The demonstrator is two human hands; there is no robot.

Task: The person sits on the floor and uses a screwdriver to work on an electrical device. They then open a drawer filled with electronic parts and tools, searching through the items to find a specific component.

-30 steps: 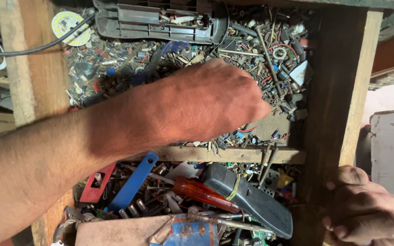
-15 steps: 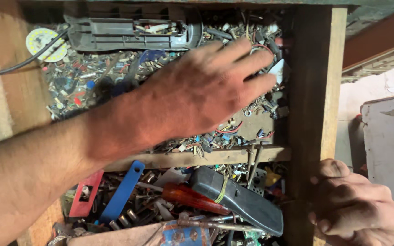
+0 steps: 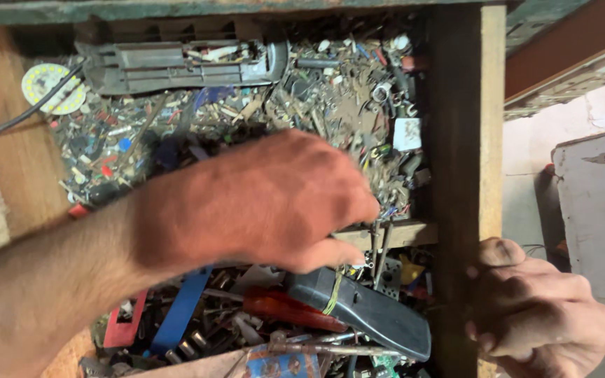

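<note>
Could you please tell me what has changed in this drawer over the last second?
The left hand has moved from the upper compartment of small parts down to the wooden divider, fingers curled again after spreading flat. The right hand keeps its grip on the drawer's side wall. The tools have not moved.

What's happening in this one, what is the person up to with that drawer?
A person is rummaging through an open wooden drawer crammed with small metal scrap and electronic bits. The left hand reaches in over the wooden divider, fingers curled down into the clutter; whether it holds anything cannot be told. The right hand grips the drawer's side wall. Nearer the person lie a dark grey casing, a red-handled tool and a blue strip.
</note>
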